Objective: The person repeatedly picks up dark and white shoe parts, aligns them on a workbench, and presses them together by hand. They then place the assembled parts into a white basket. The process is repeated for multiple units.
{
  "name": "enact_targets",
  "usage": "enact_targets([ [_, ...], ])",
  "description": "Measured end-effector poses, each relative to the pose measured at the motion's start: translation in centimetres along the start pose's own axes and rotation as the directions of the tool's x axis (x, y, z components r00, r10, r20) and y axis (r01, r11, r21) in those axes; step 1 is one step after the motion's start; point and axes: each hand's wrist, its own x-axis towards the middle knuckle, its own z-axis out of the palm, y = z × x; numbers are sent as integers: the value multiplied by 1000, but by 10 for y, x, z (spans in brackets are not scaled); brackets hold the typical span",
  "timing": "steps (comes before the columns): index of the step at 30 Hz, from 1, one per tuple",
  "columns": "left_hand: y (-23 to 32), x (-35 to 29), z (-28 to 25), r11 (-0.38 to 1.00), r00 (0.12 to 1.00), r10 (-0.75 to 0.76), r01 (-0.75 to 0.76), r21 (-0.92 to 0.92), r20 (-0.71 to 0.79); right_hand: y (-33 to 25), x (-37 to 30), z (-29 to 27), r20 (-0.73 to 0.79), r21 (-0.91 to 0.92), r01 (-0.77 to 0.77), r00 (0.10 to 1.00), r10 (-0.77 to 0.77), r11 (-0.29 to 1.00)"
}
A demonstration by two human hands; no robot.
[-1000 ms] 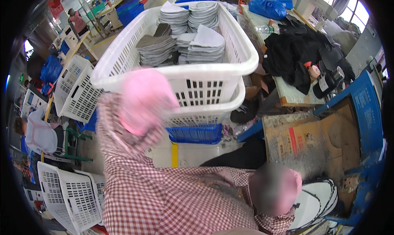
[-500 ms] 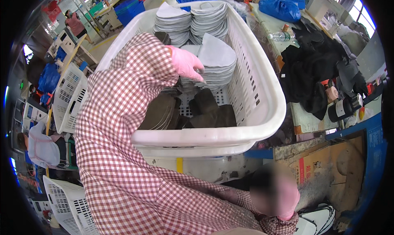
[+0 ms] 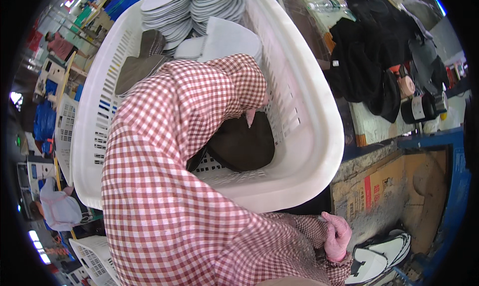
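My left hand, in a pink glove, reaches down inside the white plastic basket. My checked sleeve covers most of it, and one fingertip shows against a dark brown rounded piece. Whether the hand grips that piece is hidden. Low on the right, outside the basket, my right hand is closed, with thumb and fingers pinched together. A tiny greyish bit shows at the fingertips, too small to name. Stacked pale grey pieces fill the far end of the basket, and more dark brown pieces lie along its left wall.
To the right, a worktable carries black cloth, a clear bottle and a black jar. A cardboard sheet stands below it, near white pieces with dark edges. Two people are in the background at left.
My left hand has gone from above the pale stacks down toward the dark pieces near the basket's front. The view has shifted, so the basket appears closer. My right hand stays low at the right.
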Motion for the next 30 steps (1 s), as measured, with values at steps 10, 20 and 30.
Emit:
enact_targets([
  [10,15,74,15,988,989,142,-139,-64,43,7,-7,8,-26,-8,-76,997,76,997],
  [20,4,115,102,927,947,261,-193,-321,186,8,1,8,-38,-72,-59,998,56,996],
  [30,-56,106,199,810,919,324,-148,-568,223,9,-10,4,-68,-34,-130,990,127,991],
])
